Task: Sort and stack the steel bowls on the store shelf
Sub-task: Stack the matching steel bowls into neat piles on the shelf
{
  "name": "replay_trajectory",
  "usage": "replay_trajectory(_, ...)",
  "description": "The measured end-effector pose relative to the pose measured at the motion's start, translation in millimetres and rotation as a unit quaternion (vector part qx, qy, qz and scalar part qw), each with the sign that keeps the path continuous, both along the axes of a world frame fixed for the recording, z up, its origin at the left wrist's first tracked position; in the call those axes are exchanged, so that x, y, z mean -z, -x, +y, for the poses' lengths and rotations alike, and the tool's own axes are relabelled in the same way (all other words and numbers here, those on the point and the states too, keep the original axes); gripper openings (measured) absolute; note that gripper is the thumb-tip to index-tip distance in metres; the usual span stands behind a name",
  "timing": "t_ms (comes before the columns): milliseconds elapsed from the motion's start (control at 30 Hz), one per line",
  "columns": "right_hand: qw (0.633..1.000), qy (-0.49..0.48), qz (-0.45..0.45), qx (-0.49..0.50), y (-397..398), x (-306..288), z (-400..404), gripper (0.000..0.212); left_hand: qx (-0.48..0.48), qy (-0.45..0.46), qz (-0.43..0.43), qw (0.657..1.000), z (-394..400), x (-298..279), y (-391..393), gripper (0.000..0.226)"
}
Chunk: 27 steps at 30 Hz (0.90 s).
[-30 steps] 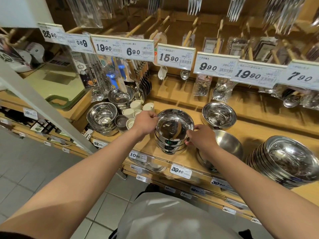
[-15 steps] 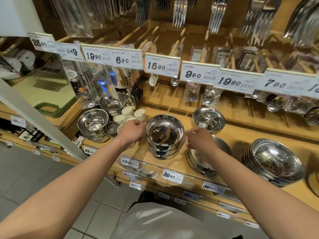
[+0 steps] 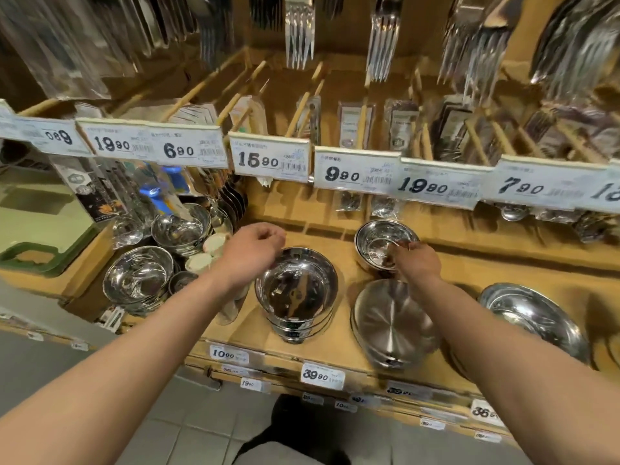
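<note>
I see my left hand [image 3: 250, 255] hanging over the shelf [image 3: 349, 337], just beside the left rim of the central stack of steel bowls [image 3: 297, 293]. Its grip is loosely curled and holds nothing; whether the knuckles brush that rim I cannot tell. That stack stands near the shelf's front edge, above the 39.90 tag [image 3: 322, 375].

My right hand [image 3: 417, 263] reaches toward the back of the shelf, to the small bowl stack [image 3: 382, 241] that sits below the 9.90 price card [image 3: 357, 171]. The fingertips lie at that stack's right rim, the grip curled over the edge. Motion blur hides how firm the pinch is, so I read it as pinching the rim of the top bowl.

Under my right forearm, at the front edge, a wide shallow bowl [image 3: 392, 323] lies tilted toward me. Toward the shelf's right end rests another leaning stack of wide bowls [image 3: 533, 317]. At the left end stand two more bowl stacks [image 3: 139, 280], one behind the other, with a few small white cups [image 3: 208, 253] between them and my left hand.

Packaged forks [image 3: 298, 38] hang above the row of price cards.
</note>
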State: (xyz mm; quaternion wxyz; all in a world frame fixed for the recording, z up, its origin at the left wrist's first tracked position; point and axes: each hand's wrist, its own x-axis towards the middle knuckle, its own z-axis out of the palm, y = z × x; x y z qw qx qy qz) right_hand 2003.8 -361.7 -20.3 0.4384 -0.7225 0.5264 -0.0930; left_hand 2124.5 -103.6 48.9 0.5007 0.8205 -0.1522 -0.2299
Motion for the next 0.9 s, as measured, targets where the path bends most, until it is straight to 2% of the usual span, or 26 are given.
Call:
replay_trajectory(100,0.998,-0.015,0.061,0.016,-4.4,12.3,-19.8,0.044,0.004,0.001,0.02,1.0,-8.6,4.6,-16.2,0.015)
replay_trajectory(167,0.996,-0.024,0.083,0.024,-6.4,18.7,-30.6,0.039,0.008,-0.007,0.029,1.0,-12.9,9.1,-28.8,0.015)
replay_trajectory(233,0.994,-0.044,0.079,0.062,-5.6,25.8,-37.8,0.031,0.023,-0.02,0.034,0.999,-16.6,13.9,-40.7,0.014)
replay_trajectory(300,0.99,-0.069,0.08,0.092,-4.4,35.0,-43.5,0.032,0.034,-0.02,0.044,0.998,-20.6,17.0,-52.0,0.015)
replay_trajectory(467,0.977,-0.166,0.041,0.127,-11.8,49.5,-48.5,0.012,0.036,-0.046,0.024,0.998,-41.2,17.6,-71.3,0.01)
replay_trajectory(567,0.976,-0.182,0.03,0.118,-12.9,53.0,-51.5,0.006,0.058,-0.068,0.004,0.996,-51.6,19.9,-76.8,0.017)
replay_trajectory(633,0.977,-0.179,0.028,0.115,-10.7,51.9,-53.2,0.01,0.073,-0.06,0.03,0.995,-55.2,20.1,-77.6,0.008)
replay_trajectory(733,0.978,-0.167,0.024,0.121,-6.9,41.7,-53.5,0.018,0.113,-0.073,0.047,0.99,-59.6,13.5,-73.1,0.021)
replay_trajectory(833,0.981,-0.159,0.031,0.11,0.3,27.5,-52.9,0.028,0.125,-0.017,0.049,0.991,-69.7,2.1,-59.1,0.012)
replay_trajectory(900,0.981,-0.154,0.023,0.113,8.4,18.8,-51.9,0.03,0.132,-0.013,0.028,0.991,-77.6,-5.3,-46.6,0.012)
